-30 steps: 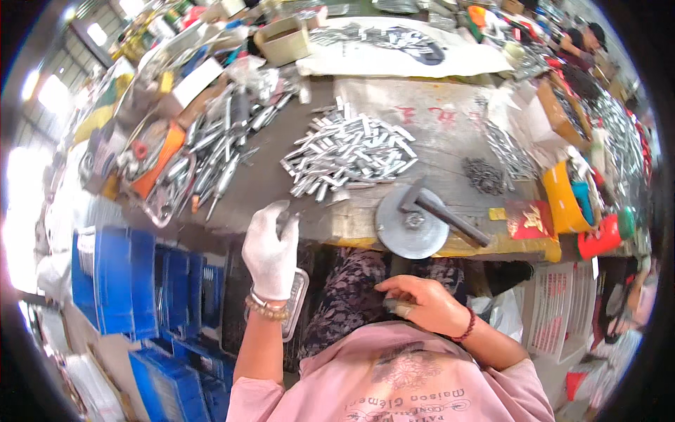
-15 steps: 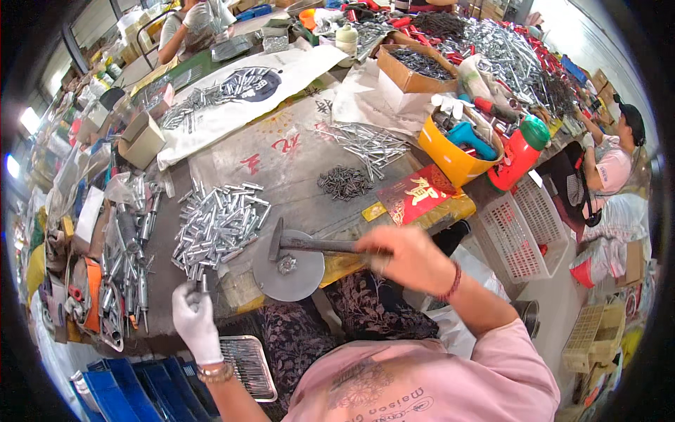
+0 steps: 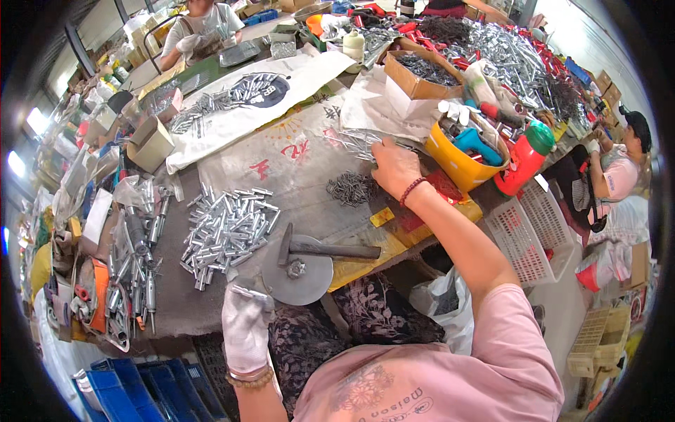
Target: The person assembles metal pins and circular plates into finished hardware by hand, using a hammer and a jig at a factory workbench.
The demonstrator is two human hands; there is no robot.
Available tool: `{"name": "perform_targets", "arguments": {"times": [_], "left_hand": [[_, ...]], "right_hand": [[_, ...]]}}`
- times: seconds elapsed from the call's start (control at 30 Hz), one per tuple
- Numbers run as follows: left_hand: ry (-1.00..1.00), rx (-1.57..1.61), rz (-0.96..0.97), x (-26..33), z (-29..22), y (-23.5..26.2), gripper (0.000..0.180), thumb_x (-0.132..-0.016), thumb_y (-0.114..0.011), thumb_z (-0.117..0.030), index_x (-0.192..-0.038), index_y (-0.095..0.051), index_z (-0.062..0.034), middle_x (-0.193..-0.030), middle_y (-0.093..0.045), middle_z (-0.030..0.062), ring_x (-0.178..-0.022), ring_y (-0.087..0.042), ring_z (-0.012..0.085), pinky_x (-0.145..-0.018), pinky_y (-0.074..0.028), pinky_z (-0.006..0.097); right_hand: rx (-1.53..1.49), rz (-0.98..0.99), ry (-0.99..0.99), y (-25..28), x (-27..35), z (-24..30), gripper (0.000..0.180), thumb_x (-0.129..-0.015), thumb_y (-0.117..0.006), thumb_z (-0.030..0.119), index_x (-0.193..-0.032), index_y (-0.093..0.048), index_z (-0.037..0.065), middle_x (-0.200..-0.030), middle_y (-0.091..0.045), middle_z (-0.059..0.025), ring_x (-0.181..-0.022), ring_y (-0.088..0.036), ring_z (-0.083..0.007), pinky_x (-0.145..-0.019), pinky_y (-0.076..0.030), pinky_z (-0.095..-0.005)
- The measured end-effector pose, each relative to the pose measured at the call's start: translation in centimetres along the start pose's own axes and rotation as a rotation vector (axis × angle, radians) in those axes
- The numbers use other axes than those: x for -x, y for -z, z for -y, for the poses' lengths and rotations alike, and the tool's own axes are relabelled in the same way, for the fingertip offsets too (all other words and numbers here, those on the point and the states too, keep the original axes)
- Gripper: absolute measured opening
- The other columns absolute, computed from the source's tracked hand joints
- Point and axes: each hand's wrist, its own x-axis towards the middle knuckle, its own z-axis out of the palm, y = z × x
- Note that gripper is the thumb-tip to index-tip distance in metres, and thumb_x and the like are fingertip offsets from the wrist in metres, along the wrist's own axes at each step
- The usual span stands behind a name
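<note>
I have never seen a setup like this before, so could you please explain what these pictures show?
There is no machine here: a person works with their own hands, seen from above by a wide camera worn on the head, so straight edges bend. On the bench lie a pile of short silver pieces, thin rods, and a hammer resting on a round grey plate. The gloved left hand holds a small silver piece; the bare right hand is at the rods.

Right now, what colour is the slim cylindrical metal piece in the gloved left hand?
Silver; the slim metal piece shows best in the head view.
</note>
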Motion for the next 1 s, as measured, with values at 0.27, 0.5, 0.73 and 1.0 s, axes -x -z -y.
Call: {"name": "perform_targets", "arguments": {"times": [0.27, 0.5, 0.73, 1.0], "left_hand": [[-0.059, -0.737, -0.003, -0.4, 0.6, 0.2, 0.023, -0.090, -0.079, 0.002, -0.111, -0.071, 0.0002, -0.100, -0.074, 0.0053, -0.088, -0.068, 0.0131, -0.078, -0.055, 0.028], [-0.431, -1.245, 0.077, -1.5, 0.8, -1.6, 0.016, -0.090, -0.084, -0.007, -0.104, -0.078, -0.0022, -0.096, -0.074, 0.0125, -0.085, -0.072, 0.0257, -0.077, -0.057, 0.037], [-0.462, -1.372, 0.026, -1.5, 0.4, -0.4, 0.013, -0.088, -0.084, -0.010, -0.099, -0.081, -0.0042, -0.095, -0.073, 0.0127, -0.090, -0.071, 0.0323, -0.081, -0.056, 0.042], [-0.447, -1.364, 0.098, -1.1, 0.6, 0.4, 0.012, -0.093, -0.080, -0.015, -0.099, -0.080, -0.0052, -0.098, -0.073, 0.0141, -0.098, -0.070, 0.0356, -0.087, -0.054, 0.046]], "right_hand": [[0.049, -0.136, 0.261, 1.4, 5.3, -3.2, 0.027, -0.079, -0.084, 0.010, -0.103, -0.072, 0.009, -0.108, -0.066, -0.0128, -0.106, -0.070, -0.0362, -0.085, -0.059, -0.0502], [-0.014, -0.182, 0.296, 2.4, 6.6, -2.4, 0.014, -0.078, -0.080, 0.009, -0.092, -0.077, 0.011, -0.104, -0.066, -0.0087, -0.105, -0.068, -0.0323, -0.088, -0.058, -0.0464], [-0.368, -0.324, 0.241, 4.2, 7.1, 0.1, 0.024, -0.080, -0.078, 0.000, -0.102, -0.078, 0.009, -0.098, -0.074, -0.0114, -0.092, -0.074, -0.0353, -0.080, -0.060, -0.0426], [-0.974, -0.080, 0.021, 1.4, 11.1, 2.8, 0.046, -0.084, -0.073, -0.016, -0.125, -0.075, 0.004, -0.114, -0.080, -0.0148, -0.105, -0.080, -0.0274, -0.092, -0.062, -0.0351]]}}
